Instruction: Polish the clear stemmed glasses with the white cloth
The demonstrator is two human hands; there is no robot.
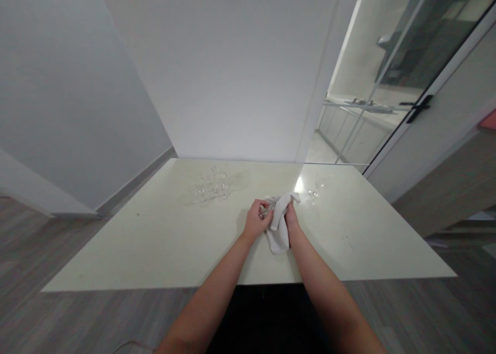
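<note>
The left hand [257,220] pinched a clear piece [265,210] against a cloth [279,236] bunched in the right hand [292,220], apparently to steady it, above the surface [155,240]. A loose cluster [213,189] lay far left, a smaller group [315,191] far right, seemingly kept apart.

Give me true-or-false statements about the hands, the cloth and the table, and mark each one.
1. The right hand holds a white cloth. True.
2. The cloth is spread flat across the table. False: it is bunched between the hands.
3. The larger group of clear pieces lies to the right of the hands. False: it lies to the left.
4. The door handle is black. True.
</note>
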